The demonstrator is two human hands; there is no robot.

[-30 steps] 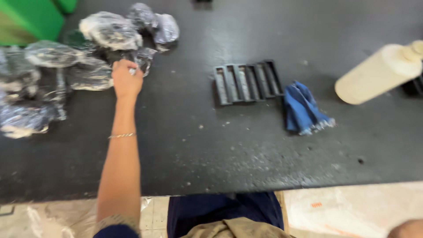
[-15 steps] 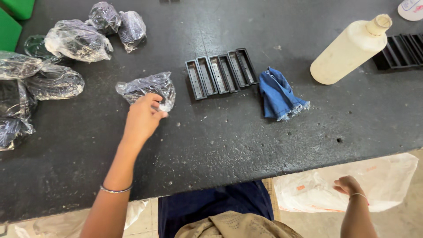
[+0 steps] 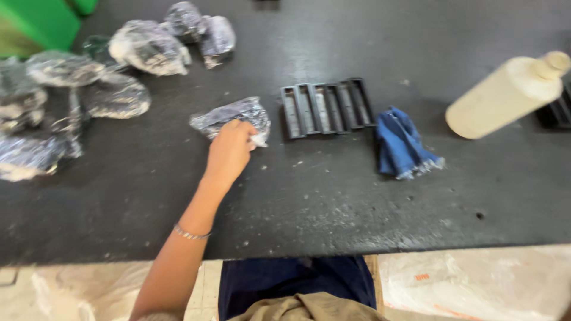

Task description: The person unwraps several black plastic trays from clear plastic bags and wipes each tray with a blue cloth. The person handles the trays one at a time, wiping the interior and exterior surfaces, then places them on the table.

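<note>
Currently the left hand (image 3: pixel 231 150) rests on a crumpled clear-plastic packet with dark contents (image 3: pixel 233 117), grip closed on its near right corner. Packet lies flat on the black speckled surface (image 3: pixel 309 196), long axis running left-right, slightly tilted, right end toward the black ribbed plastic tray (image 3: pixel 327 107) just beside it. Tray's long axis also left-right, slots pointing away from the person. Folded blue cloth (image 3: pixel 404 144) near the tray's right end. Cream plastic bottle (image 3: pixel 505 95) lies on its side further right, cap pointing right. Similar wrapped packets (image 3: pixel 143 47) cluster at far left. Right hand not visible.
</note>
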